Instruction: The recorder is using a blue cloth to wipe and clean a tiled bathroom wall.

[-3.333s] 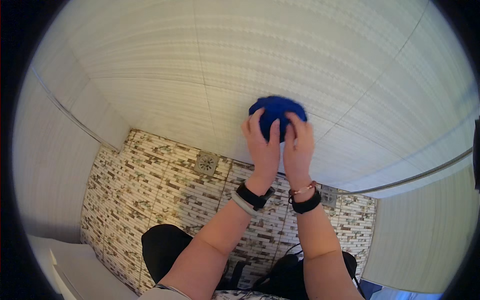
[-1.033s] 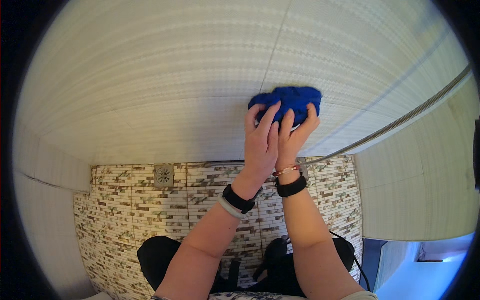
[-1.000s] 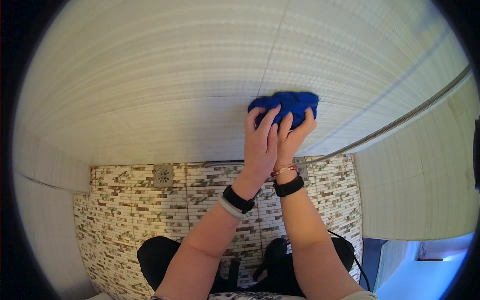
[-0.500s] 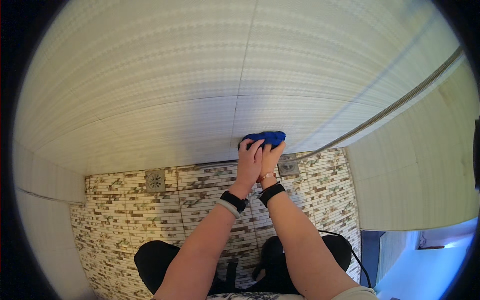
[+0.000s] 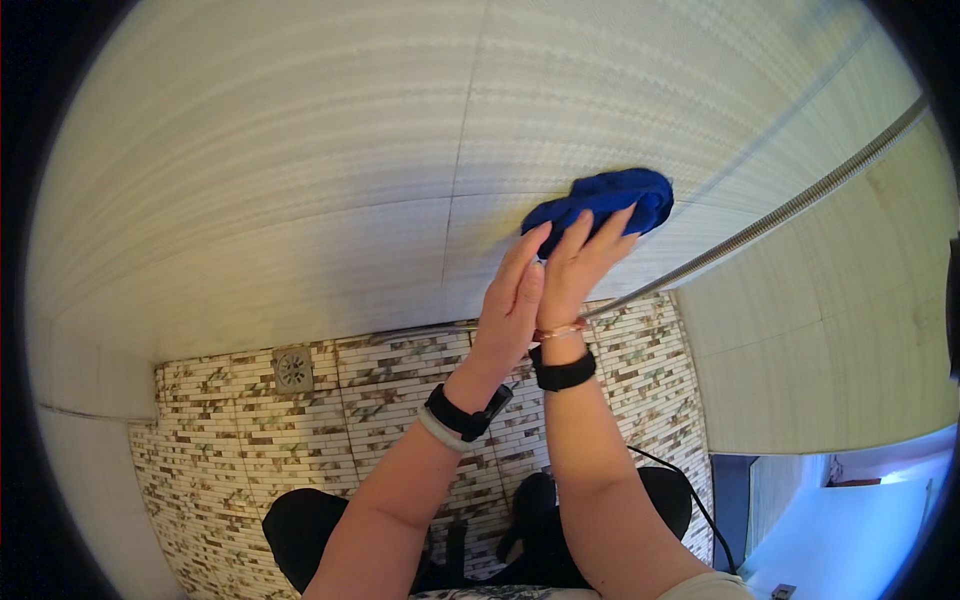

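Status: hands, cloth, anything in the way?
Left hand, right hand on blue cloth. Cloth bunched against pale wall. Metal hose nearby, not covering cloth.

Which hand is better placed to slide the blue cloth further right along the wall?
Probably the right hand: its fingers lie spread on the blue cloth against the wall, nearer the cloth's right end. The left hand only comes up to the cloth's lower left edge with its fingertips.

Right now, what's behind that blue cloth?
Pale tiled wall shows around the blue cloth. The patch directly behind it is covered, so I can't tell what is there. The right hand also hides part of the cloth's front.
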`<state>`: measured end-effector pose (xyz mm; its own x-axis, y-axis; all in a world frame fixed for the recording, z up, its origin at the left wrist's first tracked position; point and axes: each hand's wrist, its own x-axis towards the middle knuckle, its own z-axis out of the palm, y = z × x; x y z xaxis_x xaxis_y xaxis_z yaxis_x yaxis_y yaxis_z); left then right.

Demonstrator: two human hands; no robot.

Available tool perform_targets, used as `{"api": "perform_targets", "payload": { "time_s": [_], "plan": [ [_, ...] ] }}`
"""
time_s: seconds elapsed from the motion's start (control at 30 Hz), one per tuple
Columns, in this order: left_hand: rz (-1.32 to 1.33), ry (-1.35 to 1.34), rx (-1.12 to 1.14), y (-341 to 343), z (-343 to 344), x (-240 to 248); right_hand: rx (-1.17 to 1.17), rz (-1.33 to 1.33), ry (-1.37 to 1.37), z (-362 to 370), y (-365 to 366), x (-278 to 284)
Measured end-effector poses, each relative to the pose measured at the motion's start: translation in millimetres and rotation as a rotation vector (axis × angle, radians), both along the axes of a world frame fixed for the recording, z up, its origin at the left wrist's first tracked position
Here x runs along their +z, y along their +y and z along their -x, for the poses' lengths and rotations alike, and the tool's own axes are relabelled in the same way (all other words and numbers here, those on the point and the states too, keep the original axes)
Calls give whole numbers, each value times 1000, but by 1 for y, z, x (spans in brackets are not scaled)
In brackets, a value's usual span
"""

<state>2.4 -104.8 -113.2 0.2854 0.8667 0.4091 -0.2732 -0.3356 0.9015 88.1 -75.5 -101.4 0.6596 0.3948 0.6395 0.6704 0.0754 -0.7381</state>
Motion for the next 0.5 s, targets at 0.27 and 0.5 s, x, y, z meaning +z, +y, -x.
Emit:
{"api": "perform_targets", "payload": {
  "time_s": [0.27,0.5],
  "plan": [
    [53,179,-57,7,-11,-51,-97,140,60,-16,12,-108],
    [122,284,-172,1,-26,-101,-27,143,341,-34,5,-153]
  ]
}}
